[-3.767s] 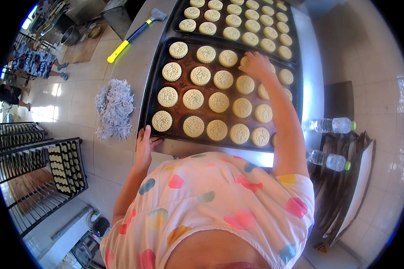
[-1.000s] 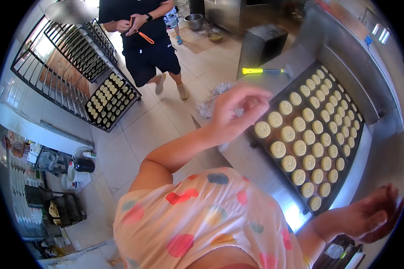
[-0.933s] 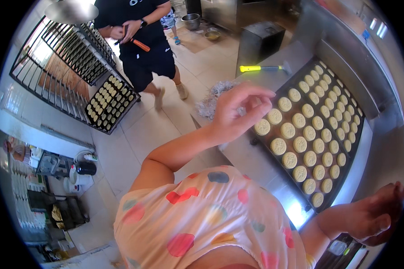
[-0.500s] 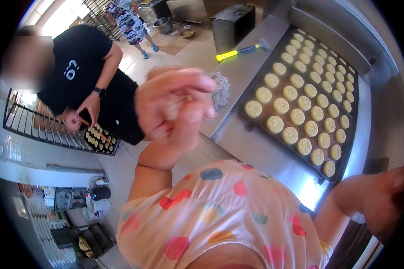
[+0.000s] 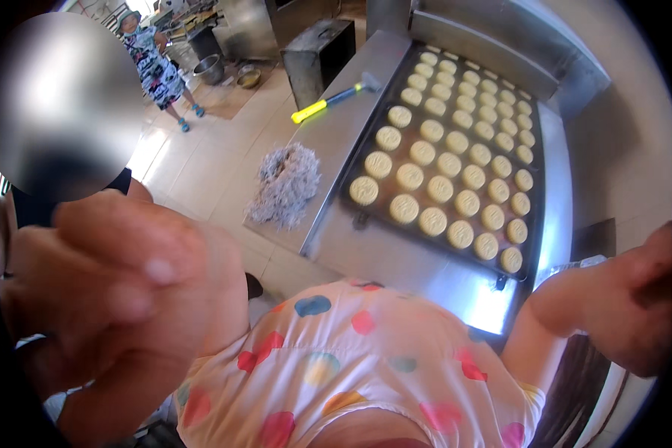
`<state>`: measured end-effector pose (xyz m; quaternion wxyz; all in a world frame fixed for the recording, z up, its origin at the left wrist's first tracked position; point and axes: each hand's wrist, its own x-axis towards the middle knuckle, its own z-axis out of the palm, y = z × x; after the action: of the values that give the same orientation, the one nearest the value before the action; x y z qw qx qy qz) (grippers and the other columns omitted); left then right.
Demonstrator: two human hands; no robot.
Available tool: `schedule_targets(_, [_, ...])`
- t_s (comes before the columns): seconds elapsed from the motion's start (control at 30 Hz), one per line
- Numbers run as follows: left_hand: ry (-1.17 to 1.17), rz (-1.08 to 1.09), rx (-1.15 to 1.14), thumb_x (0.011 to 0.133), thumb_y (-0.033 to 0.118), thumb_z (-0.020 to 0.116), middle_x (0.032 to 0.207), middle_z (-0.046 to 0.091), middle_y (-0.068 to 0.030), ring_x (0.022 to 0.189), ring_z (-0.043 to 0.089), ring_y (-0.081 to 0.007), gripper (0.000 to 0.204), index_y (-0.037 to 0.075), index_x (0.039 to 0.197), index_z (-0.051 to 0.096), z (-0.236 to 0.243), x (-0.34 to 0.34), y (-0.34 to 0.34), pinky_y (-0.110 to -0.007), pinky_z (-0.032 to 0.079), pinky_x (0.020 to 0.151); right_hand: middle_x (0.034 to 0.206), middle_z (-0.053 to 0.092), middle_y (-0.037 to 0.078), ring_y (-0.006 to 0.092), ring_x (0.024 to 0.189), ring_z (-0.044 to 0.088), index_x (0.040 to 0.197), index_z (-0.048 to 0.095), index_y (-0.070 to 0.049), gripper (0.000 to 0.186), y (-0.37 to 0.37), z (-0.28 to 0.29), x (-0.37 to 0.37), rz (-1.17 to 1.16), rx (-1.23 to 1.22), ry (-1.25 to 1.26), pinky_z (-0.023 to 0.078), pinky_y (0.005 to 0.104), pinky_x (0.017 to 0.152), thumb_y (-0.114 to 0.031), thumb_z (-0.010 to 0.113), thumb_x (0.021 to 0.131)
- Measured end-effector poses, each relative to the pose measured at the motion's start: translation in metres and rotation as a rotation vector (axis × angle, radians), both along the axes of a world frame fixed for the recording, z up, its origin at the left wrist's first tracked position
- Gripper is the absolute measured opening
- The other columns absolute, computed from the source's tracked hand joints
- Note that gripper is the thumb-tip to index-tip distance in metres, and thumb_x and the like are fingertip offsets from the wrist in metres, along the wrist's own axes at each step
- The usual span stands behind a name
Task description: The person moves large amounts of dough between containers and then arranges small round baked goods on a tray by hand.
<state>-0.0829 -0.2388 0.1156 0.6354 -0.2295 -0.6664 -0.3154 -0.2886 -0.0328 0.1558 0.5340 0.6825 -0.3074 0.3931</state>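
My left hand [image 5: 127, 261] is raised close to the camera at lower left, smeared by blur, overlapping a blurred co-worker behind it; what it holds, if anything, I cannot make out. My right hand [image 5: 642, 299] is raised at the right rim, its fingers partly out of frame and in shadow. Between them, on a steel table [image 5: 351, 254], lie two dark baking trays [image 5: 384, 209] with rows of stamped pale round pastries [image 5: 440, 190]. Left of the trays are a yellow-handled scraper [image 5: 310, 112] and a shaggy grey heap of shreds [image 5: 284, 183].
A co-worker [image 5: 45, 201] stands very near on the left. Another person [image 5: 160, 71] in a patterned outfit stands farther back near metal bowls [image 5: 209, 71]. A dark metal box [image 5: 317, 63] sits behind the table; a steel back panel [image 5: 485, 41] rises beyond the trays.
My view has swung so the trays sit higher and further left. The co-worker has come much closer on the left. My left hand has moved down and left, nearer the camera.
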Motion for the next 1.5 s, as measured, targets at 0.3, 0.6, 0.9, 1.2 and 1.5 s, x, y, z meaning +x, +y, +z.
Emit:
schedule_targets(0.3, [-0.373,0.411,0.292,0.079,-0.003,0.063,0.101,0.06,-0.0092,0.062,0.054,-0.0077,0.034,0.002,0.112,0.056,-0.123,-0.066,-0.062,-0.022,0.045,0.054,0.082,0.065,0.008,0.0046,0.056,0.045,0.098,0.065,0.0,0.019,-0.012,-0.118,-0.043,-0.084,0.445,-1.02,0.033,0.0181,0.049,0.004,0.065,0.08])
schedule_targets(0.6, [-0.927,0.721,0.051,0.079,0.014,0.067,0.101,0.057,-0.0115,0.088,0.058,-0.0302,0.034,0.005,0.109,0.057,-0.286,-0.073,-0.089,-0.038,0.049,0.076,0.081,0.065,0.002,0.0016,0.061,0.051,0.106,0.064,-0.001,0.021,-0.014,-0.26,-0.048,-0.011,0.961,-1.826,0.037,0.0171,0.048,-0.013,0.062,0.089])
schedule_targets(0.9, [-1.08,0.763,0.12,0.078,0.021,0.069,0.122,0.049,-0.0185,0.113,0.046,-0.0364,0.058,-0.001,0.126,0.043,-0.337,-0.072,-0.089,-0.043,0.036,0.099,0.082,0.067,0.004,0.0032,0.053,0.046,0.105,0.063,0.0,0.025,-0.029,-0.309,-0.033,0.054,1.289,-1.979,0.038,0.0191,0.047,-0.021,0.059,0.091])
schedule_targets(1.2, [-1.15,0.752,-0.077,0.078,0.028,0.07,0.132,0.044,-0.0192,0.123,0.04,-0.0361,0.067,-0.002,0.13,0.04,-0.334,-0.094,-0.101,-0.045,0.029,0.106,0.083,0.068,0.006,0.0036,0.05,0.045,0.103,0.064,-0.001,0.026,-0.02,-0.351,-0.043,0.068,1.283,-2.107,0.035,0.0193,0.043,-0.024,0.058,0.092])
schedule_targets(1.5, [-1.286,0.812,-0.041,0.076,0.029,0.072,0.134,0.043,-0.0134,0.12,0.041,-0.0334,0.064,-0.001,0.127,0.048,-0.338,-0.112,-0.11,-0.042,0.031,0.105,0.085,0.066,0.011,0.0061,0.052,0.047,0.103,0.056,-0.003,0.026,0.01,-0.385,-0.077,0.277,0.775,-2.66,0.03,0.018,0.038,-0.026,0.058,0.091])
